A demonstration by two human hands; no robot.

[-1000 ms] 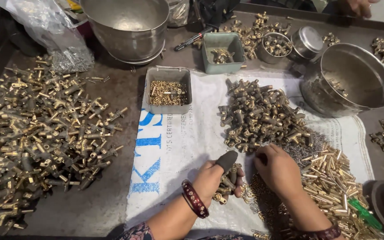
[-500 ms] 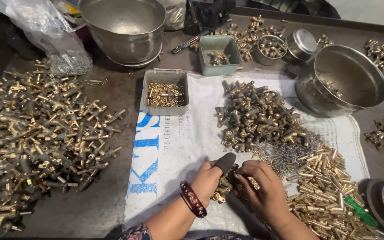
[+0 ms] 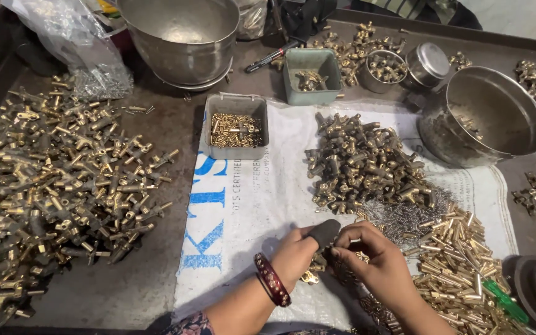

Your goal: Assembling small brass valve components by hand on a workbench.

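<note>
1. The left hand (image 3: 296, 251) sits low on the white sack cloth (image 3: 262, 205), its grip closed on a small brass fitting (image 3: 311, 273) that shows just under the palm.
2. A dark rubber cap (image 3: 325, 232) covers the left thumb, which points toward the other hand.
3. The right hand (image 3: 376, 260) meets the left at the fingertips; its grip is narrow, pinched at the tip of the capped thumb, but what it pinches is too small to make out.
4. The fitting lies between the two hands, below the pinch and touching the left palm.
5. A red bangle (image 3: 272, 279) circles the left wrist.
6. Just right of the hands lies a heap of brass pins (image 3: 460, 273), with a green screwdriver (image 3: 504, 302) on it.
7. Above the hands sits a pile of dark brass valve bodies (image 3: 361, 164), and beside it a patch of small steel springs (image 3: 404, 217).
8. A grey tray (image 3: 236, 127) of tiny brass parts stands at the cloth's upper edge.
9. A large heap of brass fittings (image 3: 51, 186) spreads over the surface (image 3: 125, 285) well to the left.
10. Two steel bowls (image 3: 491, 115) stand at the back.
</note>
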